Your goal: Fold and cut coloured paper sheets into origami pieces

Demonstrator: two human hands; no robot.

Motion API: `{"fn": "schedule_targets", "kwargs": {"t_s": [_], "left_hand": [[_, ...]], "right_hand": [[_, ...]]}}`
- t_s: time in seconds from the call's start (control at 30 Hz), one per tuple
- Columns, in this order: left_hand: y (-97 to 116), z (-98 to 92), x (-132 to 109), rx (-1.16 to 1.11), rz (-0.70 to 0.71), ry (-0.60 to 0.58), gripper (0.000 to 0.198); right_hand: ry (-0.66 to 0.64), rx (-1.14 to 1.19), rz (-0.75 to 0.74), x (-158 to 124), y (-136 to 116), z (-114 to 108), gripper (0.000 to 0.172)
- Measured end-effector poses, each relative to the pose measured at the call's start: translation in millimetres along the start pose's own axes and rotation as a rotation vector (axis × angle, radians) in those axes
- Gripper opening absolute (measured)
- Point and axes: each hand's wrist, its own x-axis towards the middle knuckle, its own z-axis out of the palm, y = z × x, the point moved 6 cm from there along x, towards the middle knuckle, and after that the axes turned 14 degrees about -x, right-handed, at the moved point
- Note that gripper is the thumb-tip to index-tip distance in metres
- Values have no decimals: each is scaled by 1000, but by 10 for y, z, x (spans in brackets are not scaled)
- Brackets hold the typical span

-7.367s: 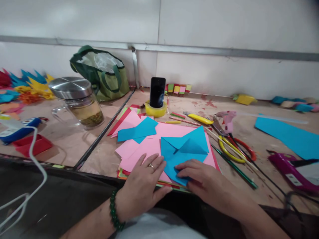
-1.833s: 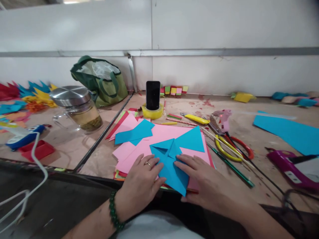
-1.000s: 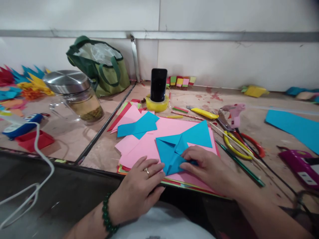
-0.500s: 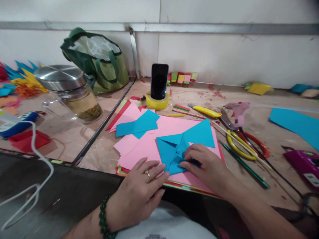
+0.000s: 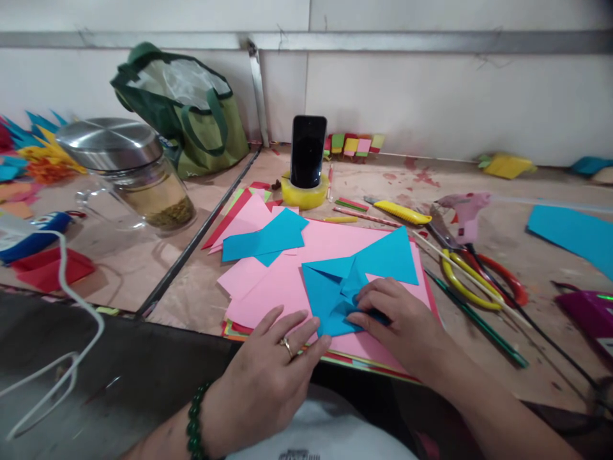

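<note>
A folded blue paper (image 5: 323,297) lies on a stack of pink paper sheets (image 5: 272,300) at the table's front edge. My right hand (image 5: 397,319) pinches a raised flap of it between thumb and fingers; part of the flap is hidden under the hand. My left hand (image 5: 278,364) rests flat with fingers spread, its fingertips touching the lower left corner of the blue paper. Another blue piece (image 5: 387,255) extends to the upper right of the folded one. Farther left, a separate blue paper piece (image 5: 263,239) rests on the pink sheets.
Right of the stack lie scissors (image 5: 479,287), a pink glue gun (image 5: 467,214), a yellow cutter knife (image 5: 402,212) and a green pencil (image 5: 479,319). A phone (image 5: 308,153) stands in a yellow tape roll (image 5: 304,195). To the left are a glass tea jug (image 5: 153,198) and a green bag (image 5: 215,137).
The flap under my right fingers stands up a little more from the blue paper. My left hand stays at the lower left corner. The view has shifted slightly.
</note>
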Motion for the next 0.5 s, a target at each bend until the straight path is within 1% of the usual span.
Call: {"fn": "schedule_targets", "kwargs": {"t_s": [0.3, 0.4, 0.5], "left_hand": [[-14, 14, -15, 6, -3, -35, 38], [-22, 19, -46, -2, -12, -74, 40], [-34, 24, -70, -21, -14, -112, 45]], "right_hand": [[9, -13, -12, -2, 0, 10, 9], [4, -4, -14, -11, 4, 22, 9], [0, 3, -13, -14, 4, 25, 9]]}}
